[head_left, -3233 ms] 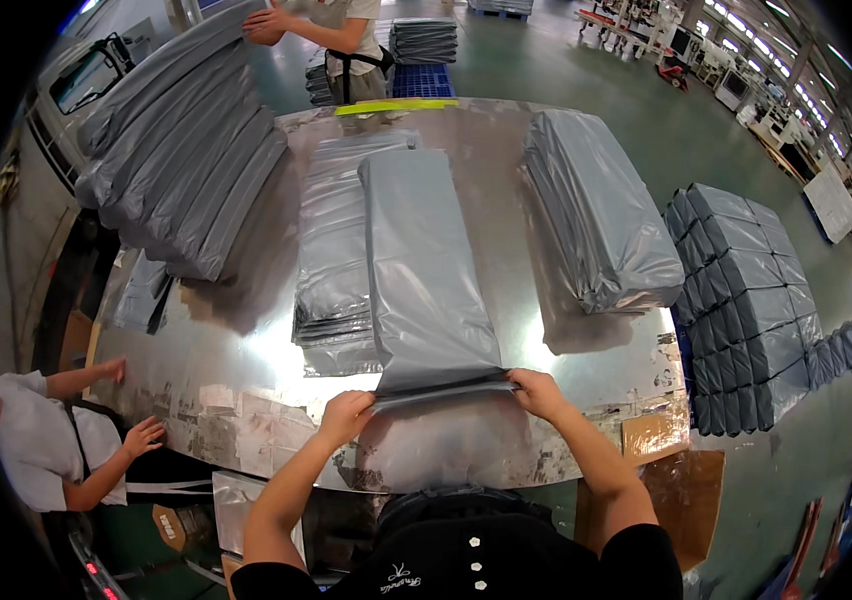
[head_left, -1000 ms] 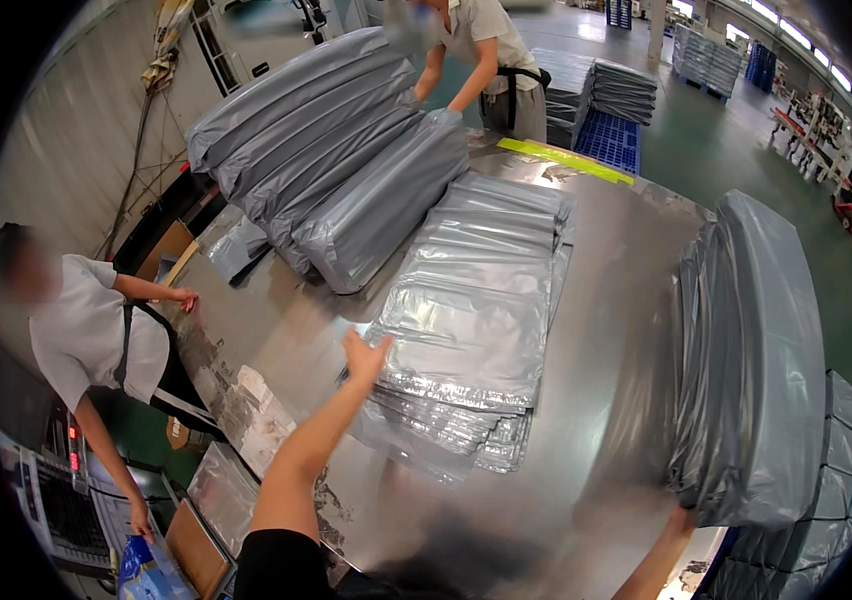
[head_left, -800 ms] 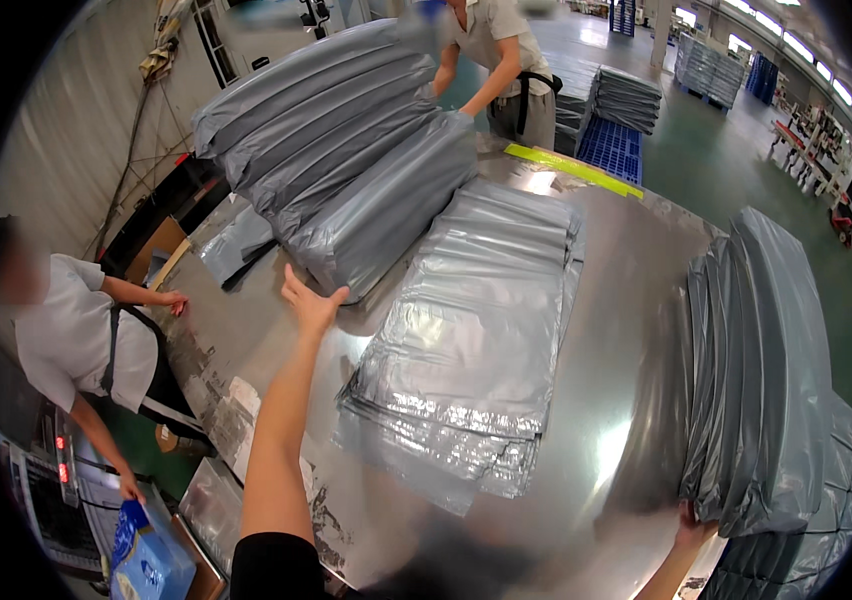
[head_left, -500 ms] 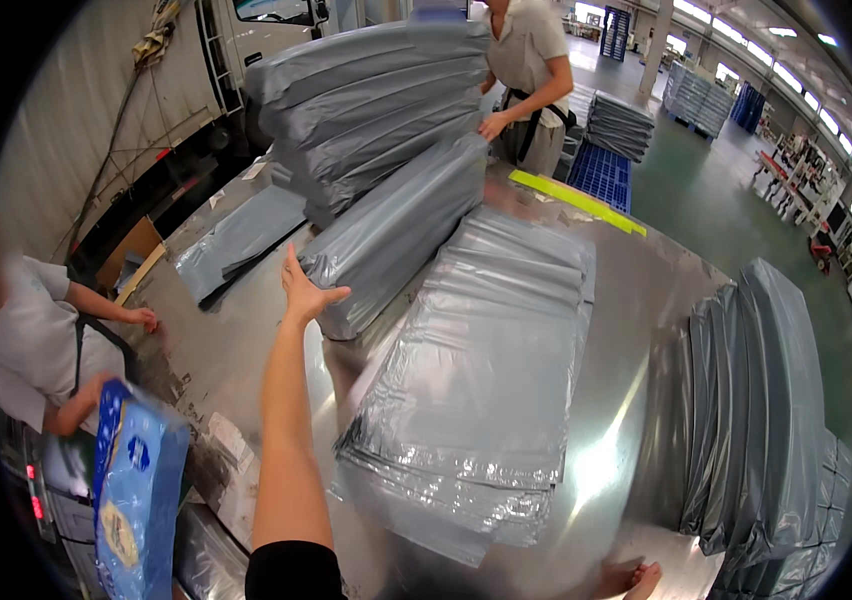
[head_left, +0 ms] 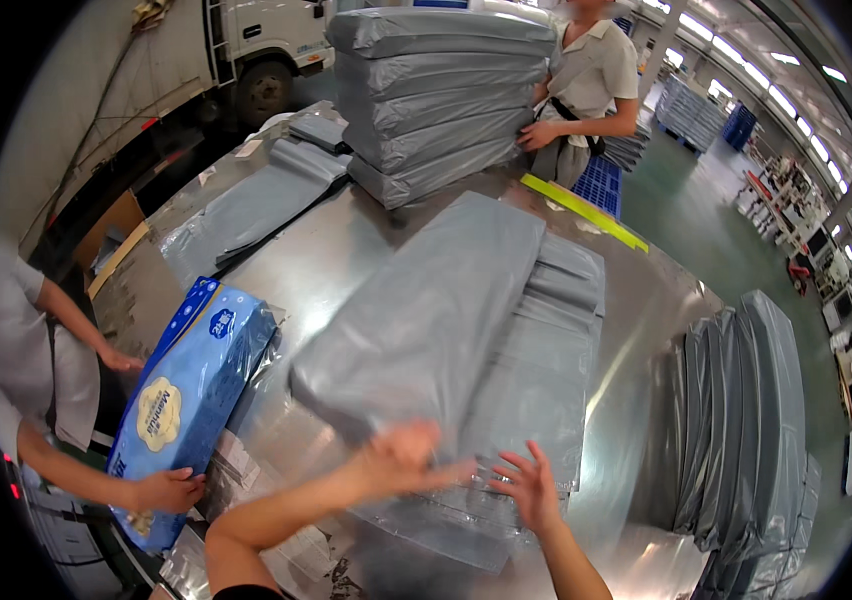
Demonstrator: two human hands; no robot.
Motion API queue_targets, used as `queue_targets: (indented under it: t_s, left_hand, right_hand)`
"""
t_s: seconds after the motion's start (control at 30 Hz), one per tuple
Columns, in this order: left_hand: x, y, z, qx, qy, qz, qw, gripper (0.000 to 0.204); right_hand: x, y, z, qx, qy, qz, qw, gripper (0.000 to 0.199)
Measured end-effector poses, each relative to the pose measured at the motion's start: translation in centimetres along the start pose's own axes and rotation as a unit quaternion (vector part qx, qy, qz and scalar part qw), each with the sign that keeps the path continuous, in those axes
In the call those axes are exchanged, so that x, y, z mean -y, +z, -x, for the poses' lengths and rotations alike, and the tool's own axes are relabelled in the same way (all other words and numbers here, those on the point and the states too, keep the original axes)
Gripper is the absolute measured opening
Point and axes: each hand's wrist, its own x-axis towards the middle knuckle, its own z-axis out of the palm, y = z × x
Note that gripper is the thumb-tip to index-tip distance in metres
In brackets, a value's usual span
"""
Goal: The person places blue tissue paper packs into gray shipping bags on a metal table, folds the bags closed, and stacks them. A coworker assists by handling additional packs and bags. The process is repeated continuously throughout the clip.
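Note:
A filled grey plastic package [head_left: 416, 310] lies slantwise over a pile of flat grey plastic bags [head_left: 536, 400] on the metal table. At the package's near end is my left hand [head_left: 406, 460], blurred by motion, its thumb and fingers spread apart. Whether it touches the plastic I cannot tell. My right hand [head_left: 526, 485] is beside it, over the near part of the flat bags, fingers spread and holding nothing.
A tall stack of grey packages [head_left: 441, 100] stands at the back, a person [head_left: 596, 75] touching its right side. Another person [head_left: 41, 350] at left holds a blue printed package [head_left: 196, 390]. More grey packages [head_left: 741, 420] stand at right. A truck [head_left: 266, 60] is behind the table [head_left: 276, 290].
The slanted grey package has moved from beside the tall stack onto the flat bags. My left hand has come back toward me; my right hand has risen into view. The blue package has moved onto the table's left.

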Motion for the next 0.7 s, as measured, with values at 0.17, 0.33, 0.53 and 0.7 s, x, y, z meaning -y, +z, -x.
queue_targets:
  t_s: [0.17, 0.33, 0.53, 0.7]
  left_hand:
    - [-0.9, -1.5, 7.3, -0.116, -0.079, 0.15, 0.979, 0.058]
    - [5.6, 10.3, 13.6, -0.162, -0.476, 0.614, 0.609, 0.073]
    - [1.7, 11.9, 11.9, -0.124, -0.337, 0.725, 0.587, 0.087]
    - [-1.1, 0.7, 11.8, -0.15, -0.296, 0.705, 0.626, 0.093]
  right_hand:
    - [-7.4, 2.2, -1.3, -0.092, 0.025, 0.089, 0.992, 0.074]
    - [-9.7, 1.2, 1.4, -0.059, 0.048, 0.115, 0.99, 0.077]
    - [-8.9, 4.0, 3.8, -0.151, 0.153, 0.016, 0.977, 0.071]
    - [-2.8, 9.2, 6.7, -0.098, 0.104, 0.076, 0.987, 0.074]
